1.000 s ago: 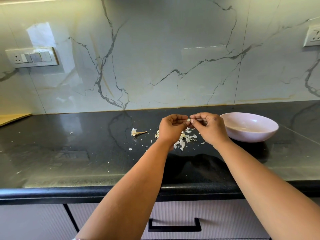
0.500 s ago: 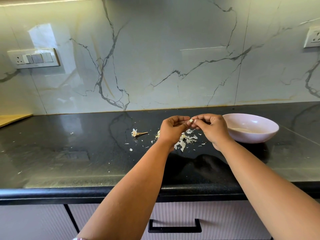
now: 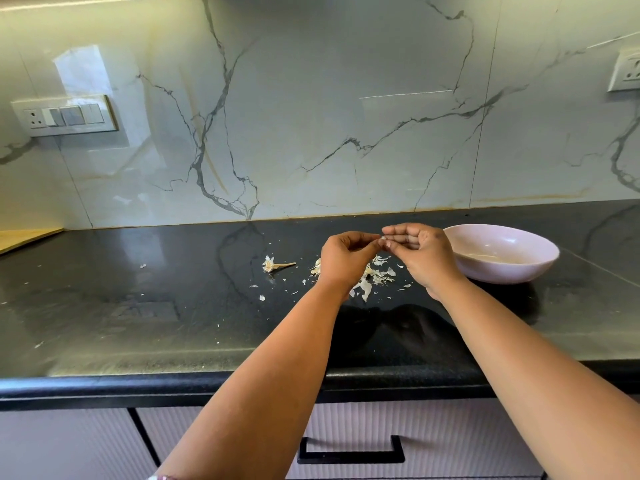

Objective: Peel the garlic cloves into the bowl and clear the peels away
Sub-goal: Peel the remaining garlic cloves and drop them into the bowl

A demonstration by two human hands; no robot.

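At the far left a white switch panel with a socket (image 3: 64, 115) sat on the grey-veined marble wall, and a corner of a pale wooden board (image 3: 24, 237) lay on the glossy black stone surface (image 3: 138, 306) below it. Further right on the surface lay a dry beige garlic stalk with papery skin at its base (image 3: 275, 265), with small white flecks scattered around it. The left hand (image 3: 346, 258) was held above the surface with its fingers curled inward, pinching a small whitish garlic clove (image 3: 383, 241) at its fingertips. Beneath and between the two hands a loose heap of thin white garlic peels (image 3: 372, 280) lay on the surface. The right hand (image 3: 420, 254) met the left at the clove, thumb and fingertips closed on the same small piece, the other fingers bent above it. Just to the right of that hand stood a shallow pale pink ceramic bowl (image 3: 533, 268) upright on the surface; what it held could not be made out. At the far right edge a white wall socket (image 3: 627, 71) was fixed to the marble. Below the surface edge ran a ribbed pale drawer front with a black bar handle (image 3: 350, 452)
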